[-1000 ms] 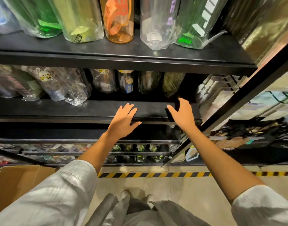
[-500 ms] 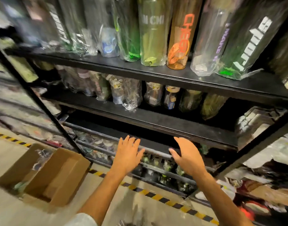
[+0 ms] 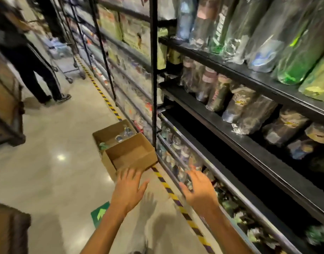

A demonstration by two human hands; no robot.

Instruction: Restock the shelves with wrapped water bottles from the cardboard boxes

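Two open cardboard boxes sit on the floor against the black shelving. The near box [image 3: 129, 156] looks empty inside; the far box [image 3: 113, 133] holds a few wrapped bottles [image 3: 123, 134]. My left hand [image 3: 129, 189] hovers open, fingers spread, just in front of the near box. My right hand [image 3: 198, 190] is open too, held in the air beside the low shelf rail [image 3: 212, 173]. Neither hand holds anything. Wrapped water bottles [image 3: 245, 105] stand in rows on the shelves at the right.
A yellow-black striped line [image 3: 168, 187] runs along the floor by the shelves. A person in dark clothes [image 3: 29, 57] stands down the aisle beside a trolley [image 3: 65, 57]. Brown crates [image 3: 5, 99] line the left side. A green arrow sticker [image 3: 99, 213] marks the floor.
The view has swung left from the shelf front to the aisle and boxes. Both open hands have left the shelf edge and dropped low, the left one now near the closer box.
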